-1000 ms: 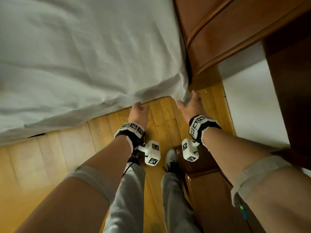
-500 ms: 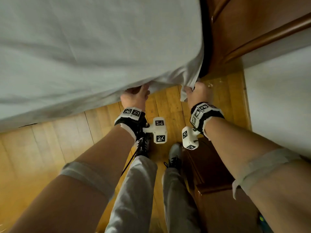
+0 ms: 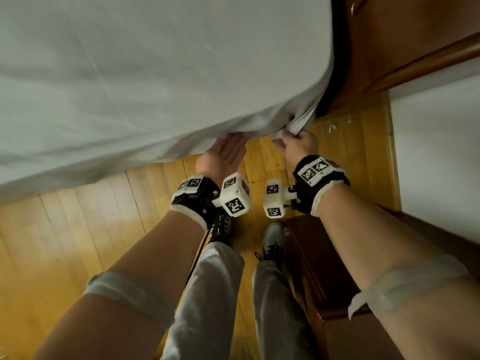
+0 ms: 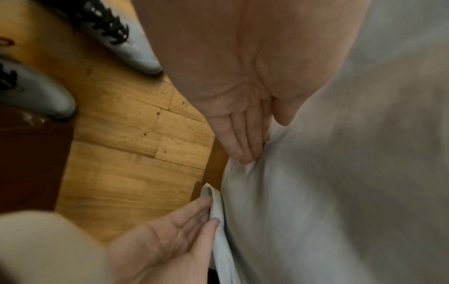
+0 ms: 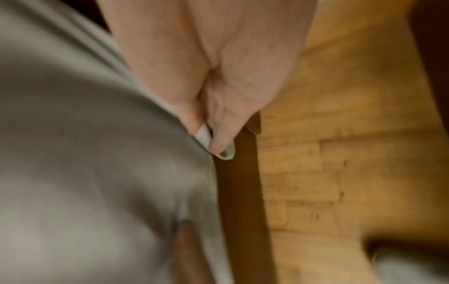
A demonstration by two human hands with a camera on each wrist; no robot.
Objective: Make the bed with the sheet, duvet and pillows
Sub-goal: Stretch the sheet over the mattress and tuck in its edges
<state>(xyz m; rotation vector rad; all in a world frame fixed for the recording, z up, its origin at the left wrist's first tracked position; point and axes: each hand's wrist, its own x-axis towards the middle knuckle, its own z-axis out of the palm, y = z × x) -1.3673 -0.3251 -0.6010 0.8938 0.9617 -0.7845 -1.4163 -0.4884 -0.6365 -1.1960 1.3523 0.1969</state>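
The white sheet [image 3: 155, 74] covers the mattress and hangs over its near right corner. My left hand [image 3: 226, 149] is palm up under the hanging edge. In the left wrist view its straight fingers [image 4: 245, 149] press into the sheet [image 4: 340, 173]. My right hand [image 3: 298, 144] grips the bunched sheet corner beside the mattress corner. In the right wrist view, thumb and finger [image 5: 218, 142] pinch the corner of the sheet [image 5: 85, 153] next to a brown bed rail [image 5: 238, 192]. No duvet or pillows are in view.
A dark wooden headboard [image 3: 402, 48] stands right of the mattress corner. A wooden nightstand [image 3: 337, 281] is close at my right leg, with a white wall [image 3: 436, 139] behind. My shoes [image 3: 272, 237] stand on the parquet floor [image 3: 65, 229], which stretches open to the left.
Both hands have come up from the floor with the sheet's edge. The left hand has turned palm up under it, and the right hand has closed on the corner.
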